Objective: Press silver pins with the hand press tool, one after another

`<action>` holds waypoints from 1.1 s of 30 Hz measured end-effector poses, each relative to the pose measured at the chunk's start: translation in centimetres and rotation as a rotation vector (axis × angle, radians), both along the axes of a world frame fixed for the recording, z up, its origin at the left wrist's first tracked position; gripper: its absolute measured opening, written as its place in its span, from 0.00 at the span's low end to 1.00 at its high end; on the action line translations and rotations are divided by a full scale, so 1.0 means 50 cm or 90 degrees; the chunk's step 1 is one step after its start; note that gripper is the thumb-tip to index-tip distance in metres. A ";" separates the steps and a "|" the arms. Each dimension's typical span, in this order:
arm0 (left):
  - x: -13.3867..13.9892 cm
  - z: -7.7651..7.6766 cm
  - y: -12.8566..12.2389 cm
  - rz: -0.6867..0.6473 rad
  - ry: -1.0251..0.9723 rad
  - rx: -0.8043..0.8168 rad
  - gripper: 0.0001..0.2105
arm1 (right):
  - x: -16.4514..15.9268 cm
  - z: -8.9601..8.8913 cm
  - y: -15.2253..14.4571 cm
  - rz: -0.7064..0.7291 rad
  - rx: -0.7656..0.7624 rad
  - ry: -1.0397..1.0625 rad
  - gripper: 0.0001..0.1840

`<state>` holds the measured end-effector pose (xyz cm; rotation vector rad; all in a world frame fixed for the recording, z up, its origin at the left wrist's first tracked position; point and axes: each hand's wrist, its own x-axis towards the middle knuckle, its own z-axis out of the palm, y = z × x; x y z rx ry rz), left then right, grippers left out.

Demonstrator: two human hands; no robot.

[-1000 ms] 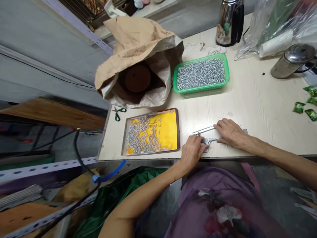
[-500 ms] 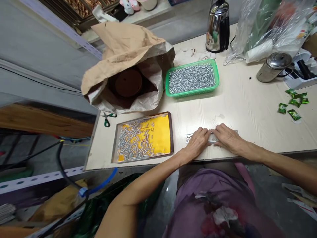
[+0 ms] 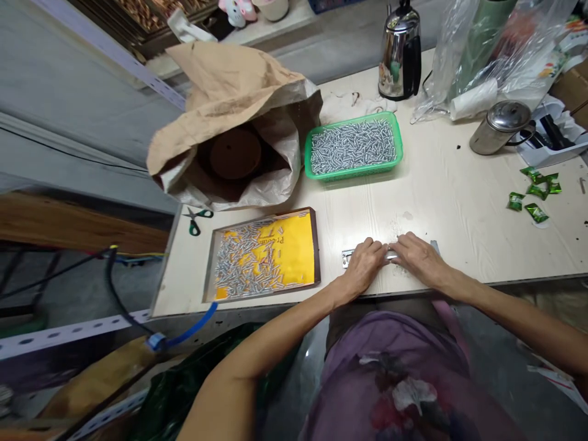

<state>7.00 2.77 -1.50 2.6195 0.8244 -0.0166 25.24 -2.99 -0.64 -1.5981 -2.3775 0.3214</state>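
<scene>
A grey wall [image 3: 342,43] is standing behind a pale wood-grain table [image 3: 459,202] — light is gleaming on top, grey floor [image 3: 489,337] showing below.

Tabletop [image 3: 454,208]: pale, wood-grained, and busy!
Left end: scissors [image 3: 195,229], then a shallow tray [image 3: 316,251].
Back: paper sack [image 3: 239,67], green basket [image 3: 356,173], kettle [image 3: 390,61].
Right: steel pot [image 3: 493,133], green packets [image 3: 516,201].
Front: metal strip [image 3: 348,258].

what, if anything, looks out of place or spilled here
Slightly odd: scissors lying open near the left end of the table, and green packets scattered loose at right, unlike the held metal strip. Nothing looks spilled beside the basket.
</scene>
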 end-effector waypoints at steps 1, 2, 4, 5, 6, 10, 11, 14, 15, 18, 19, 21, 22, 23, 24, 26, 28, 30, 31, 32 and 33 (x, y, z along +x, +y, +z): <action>-0.004 -0.009 -0.009 0.011 -0.028 0.022 0.12 | 0.010 0.007 0.004 0.009 -0.008 0.012 0.09; -0.008 -0.018 -0.021 0.024 -0.060 0.044 0.14 | 0.020 0.013 0.008 0.026 -0.017 0.023 0.14; -0.013 -0.035 -0.053 0.049 -0.119 0.078 0.18 | 0.039 0.023 0.019 0.062 -0.030 0.035 0.18; -0.013 -0.041 -0.071 0.056 -0.142 0.086 0.19 | 0.044 0.024 0.025 0.068 -0.030 0.035 0.17; -0.011 -0.046 -0.090 0.058 -0.160 0.088 0.20 | 0.047 0.023 0.033 0.064 -0.024 0.028 0.16; 0.004 -0.052 -0.146 0.013 -0.193 0.055 0.24 | 0.037 0.011 0.083 0.028 0.013 -0.061 0.09; 0.007 -0.051 -0.153 0.001 -0.195 0.044 0.25 | 0.035 0.011 0.102 0.017 0.020 -0.087 0.09; 0.008 -0.049 -0.161 -0.019 -0.194 0.018 0.25 | 0.035 0.030 0.157 -0.062 0.051 -0.136 0.12; 0.007 -0.048 -0.161 -0.021 -0.196 0.013 0.25 | 0.035 0.041 0.168 -0.084 0.060 -0.140 0.11; 0.003 -0.047 -0.158 -0.021 -0.209 0.013 0.24 | 0.023 0.069 0.161 -0.016 0.060 -0.141 0.06; 0.003 -0.048 -0.158 -0.021 -0.212 0.013 0.24 | 0.017 0.073 0.146 0.023 0.051 -0.152 0.06; 0.002 -0.049 -0.156 -0.024 -0.209 0.012 0.24 | 0.005 0.069 0.111 0.061 0.023 -0.191 0.06; 0.002 -0.050 -0.156 -0.027 -0.206 0.009 0.24 | 0.003 0.061 0.096 0.057 0.005 -0.208 0.06; 0.003 -0.052 -0.156 -0.030 -0.202 0.007 0.25 | 0.005 0.052 0.085 0.044 -0.013 -0.216 0.06; 0.003 -0.054 -0.156 -0.034 -0.199 0.006 0.25 | 0.009 0.043 0.078 0.033 -0.030 -0.213 0.06; 0.004 -0.056 -0.157 -0.039 -0.196 0.007 0.25 | 0.025 0.025 0.084 0.034 -0.060 -0.183 0.07; 0.004 -0.057 -0.159 -0.039 -0.198 0.008 0.25 | 0.044 0.015 0.106 0.059 -0.090 -0.135 0.09; 0.004 -0.055 -0.159 -0.032 -0.202 0.010 0.26 | 0.055 0.016 0.132 0.073 -0.123 -0.096 0.11; 0.004 -0.054 -0.159 -0.028 -0.206 0.012 0.26 | 0.055 0.021 0.141 0.066 -0.133 -0.093 0.11; 0.004 -0.053 -0.157 -0.024 -0.209 0.014 0.27 | 0.050 0.028 0.146 0.051 -0.135 -0.102 0.11; 0.005 -0.051 -0.155 -0.022 -0.211 0.015 0.27 | 0.039 0.036 0.146 0.037 -0.127 -0.117 0.10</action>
